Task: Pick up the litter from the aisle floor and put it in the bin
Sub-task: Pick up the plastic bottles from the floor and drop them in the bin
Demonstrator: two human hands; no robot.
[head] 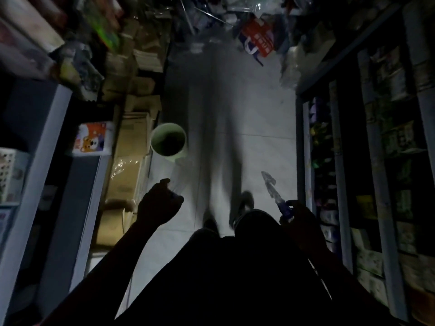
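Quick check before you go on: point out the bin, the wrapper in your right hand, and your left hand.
bin (168, 154): head view, on its pale front rim.
clear wrapper (270, 185): head view, on its crumpled clear middle.
left hand (158, 203): head view, on the back of the hand.

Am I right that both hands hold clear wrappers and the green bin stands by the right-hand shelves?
Not quite: the head view shows the bin by the boxes on the left. The left hand and right hand do each hold a clear wrapper.
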